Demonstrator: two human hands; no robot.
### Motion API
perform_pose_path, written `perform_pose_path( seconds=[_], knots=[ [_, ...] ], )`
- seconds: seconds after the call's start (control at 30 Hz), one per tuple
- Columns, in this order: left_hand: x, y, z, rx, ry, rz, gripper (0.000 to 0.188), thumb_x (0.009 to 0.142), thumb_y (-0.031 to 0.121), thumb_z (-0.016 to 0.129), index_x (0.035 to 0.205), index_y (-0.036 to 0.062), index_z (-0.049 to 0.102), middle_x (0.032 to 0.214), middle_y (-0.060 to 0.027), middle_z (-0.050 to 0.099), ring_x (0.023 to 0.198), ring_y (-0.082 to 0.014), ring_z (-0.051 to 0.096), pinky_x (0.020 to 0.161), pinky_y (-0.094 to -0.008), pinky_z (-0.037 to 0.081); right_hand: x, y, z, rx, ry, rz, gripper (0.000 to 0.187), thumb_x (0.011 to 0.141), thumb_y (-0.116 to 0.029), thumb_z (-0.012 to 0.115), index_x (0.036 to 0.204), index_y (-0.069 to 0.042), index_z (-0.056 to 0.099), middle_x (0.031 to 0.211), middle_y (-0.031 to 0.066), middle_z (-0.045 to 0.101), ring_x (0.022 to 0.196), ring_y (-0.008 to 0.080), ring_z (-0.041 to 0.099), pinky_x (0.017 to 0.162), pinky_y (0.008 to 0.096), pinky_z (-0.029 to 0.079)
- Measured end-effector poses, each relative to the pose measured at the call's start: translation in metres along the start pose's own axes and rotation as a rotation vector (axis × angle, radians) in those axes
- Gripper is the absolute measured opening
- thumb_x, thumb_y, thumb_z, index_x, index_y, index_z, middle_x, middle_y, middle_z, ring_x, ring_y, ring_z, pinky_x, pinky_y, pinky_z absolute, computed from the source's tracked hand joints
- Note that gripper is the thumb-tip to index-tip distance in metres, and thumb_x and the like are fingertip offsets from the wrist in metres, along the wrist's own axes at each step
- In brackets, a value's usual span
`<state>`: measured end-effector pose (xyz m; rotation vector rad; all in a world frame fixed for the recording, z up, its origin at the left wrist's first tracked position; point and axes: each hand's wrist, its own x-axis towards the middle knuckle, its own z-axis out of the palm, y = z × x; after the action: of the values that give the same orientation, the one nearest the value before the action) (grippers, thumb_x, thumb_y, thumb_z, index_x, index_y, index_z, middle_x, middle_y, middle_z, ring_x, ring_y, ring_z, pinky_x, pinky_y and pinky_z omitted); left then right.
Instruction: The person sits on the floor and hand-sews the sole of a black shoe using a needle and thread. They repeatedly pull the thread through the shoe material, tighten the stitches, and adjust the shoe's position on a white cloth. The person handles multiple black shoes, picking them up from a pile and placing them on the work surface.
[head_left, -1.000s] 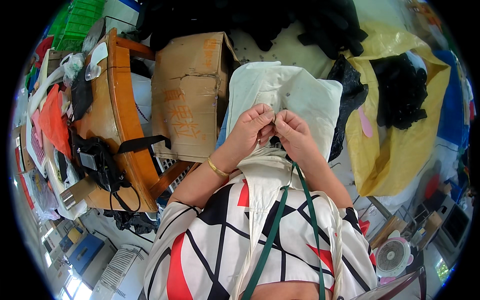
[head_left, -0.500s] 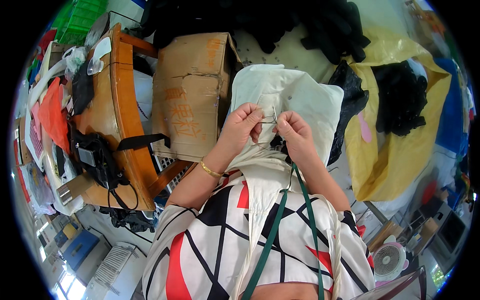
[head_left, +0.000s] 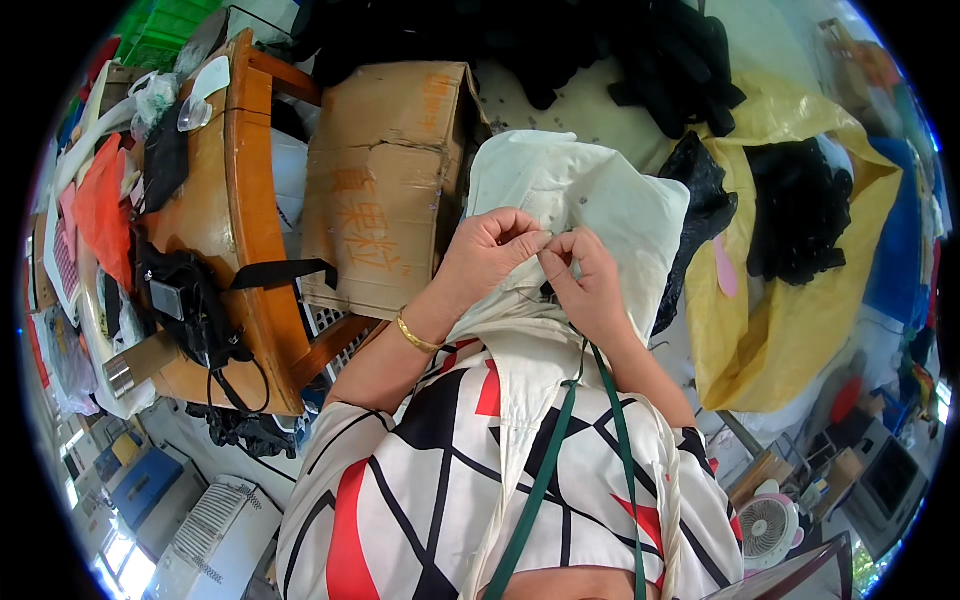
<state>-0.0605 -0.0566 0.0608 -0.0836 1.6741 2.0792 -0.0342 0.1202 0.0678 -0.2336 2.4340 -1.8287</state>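
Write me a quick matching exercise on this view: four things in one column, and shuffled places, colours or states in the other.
Things
1. left hand
2. right hand
3. cardboard box
4. sack

Descriptions
A. brown, left of the pale cloth
B. gold bracelet at its wrist
C. yellow, with black pieces inside
D. bare wrist, no bracelet

Pairs: 1-B, 2-D, 3-A, 4-C

Large orange characters (head_left: 365,225) face us from the near half of a brown cardboard box (head_left: 340,120), left; smaller orange lettering (head_left: 437,103) sits toward its far right corner.
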Motion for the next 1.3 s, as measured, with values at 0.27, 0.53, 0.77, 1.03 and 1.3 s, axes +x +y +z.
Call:
perform_pose_path(
  seconds=[0.27,0.53,0.77,1.03,1.3],
  knots=[
    [-0.007,0.006,0.008,0.161,0.057,0.123,0.011,0.093,0.009,0.065,0.085,0.0038,0.06,0.076,0.0036,0.055,0.066,-0.0029,0.048,0.057,-0.0193,0.041,-0.004,-0.004,0.001,0.218,-0.005,0.109,0.011,0.088,-0.006,0.068,0.089,-0.003,0.058,0.079,0.0038,0.053,0.071,0.0149,0.05,0.066,0.0265,0.042],
    [-0.011,-0.003,0.002,-0.119,-0.089,-0.155,0.021,0.101,0.027,0.056,0.09,0.0087,0.056,0.073,0.005,0.05,0.059,-0.0027,0.046,0.049,-0.0195,0.038,-0.007,0.009,0.004,0.21,-0.078,0.118,0.012,0.095,-0.012,0.065,0.094,-0.004,0.058,0.089,-0.0029,0.056,0.078,0.0081,0.048,0.073,0.0238,0.042],
    [-0.016,0.006,0.008,-0.52,-0.195,-0.307,0.023,0.102,0.027,0.053,0.087,0.0098,0.054,0.071,0.0045,0.048,0.058,-0.0035,0.043,0.048,-0.0193,0.035,-0.011,0.007,0.007,0.966,-0.137,0.352,0.017,0.1,-0.022,0.059,0.098,-0.004,0.057,0.092,-0.0018,0.057,0.084,0.0088,0.051,0.079,0.0239,0.043],
    [-0.012,-0.004,0.005,-0.276,-0.028,-0.124,0.017,0.099,0.024,0.059,0.091,0.0089,0.057,0.073,0.0044,0.05,0.056,-0.0028,0.043,0.049,-0.0183,0.034,-0.008,0.013,0.003,0.763,-0.108,0.403,0.018,0.098,-0.022,0.063,0.101,-0.004,0.058,0.09,-0.0034,0.057,0.081,0.0067,0.049,0.075,0.0228,0.042],
    [-0.019,0.0,-0.003,0.244,0.251,0.235,0.014,0.101,0.017,0.056,0.093,0.0049,0.055,0.072,0.0015,0.053,0.058,-0.0038,0.047,0.051,-0.0197,0.04,-0.002,-0.008,0.002,0.314,-0.071,0.12,0.007,0.088,-0.005,0.067,0.088,-0.003,0.061,0.08,0.001,0.056,0.073,0.0122,0.052,0.067,0.0257,0.043]
  ],
)
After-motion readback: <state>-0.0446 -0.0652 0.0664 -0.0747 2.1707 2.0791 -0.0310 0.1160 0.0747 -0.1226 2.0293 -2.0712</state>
